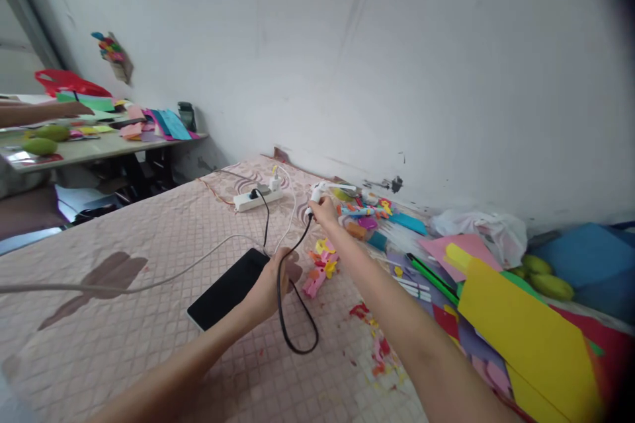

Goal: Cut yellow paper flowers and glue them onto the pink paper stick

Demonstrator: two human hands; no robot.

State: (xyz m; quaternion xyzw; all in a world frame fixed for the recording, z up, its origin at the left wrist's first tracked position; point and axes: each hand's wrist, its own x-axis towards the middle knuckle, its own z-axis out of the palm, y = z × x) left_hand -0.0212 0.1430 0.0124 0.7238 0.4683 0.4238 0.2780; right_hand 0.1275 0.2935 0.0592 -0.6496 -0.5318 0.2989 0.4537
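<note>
White glue gun (315, 195) is in the right hand (325, 210), fingers closed round its handle, nozzle end past the fingertips. Right arm stretched well forward from lower right. Left hand (272, 283) lower and nearer, fingers curled at the gun's black cord (300, 351); can't tell if it grips. Cord loops down just right of that hand. Black tablet (225, 291) just left of it, partly behind the forearm. Pink-and-yellow paper flowers (322, 264) between the hands. White plastic bag (506, 231) well right of right hand, contents unclear, green fruit (550, 285) beside it.
</note>
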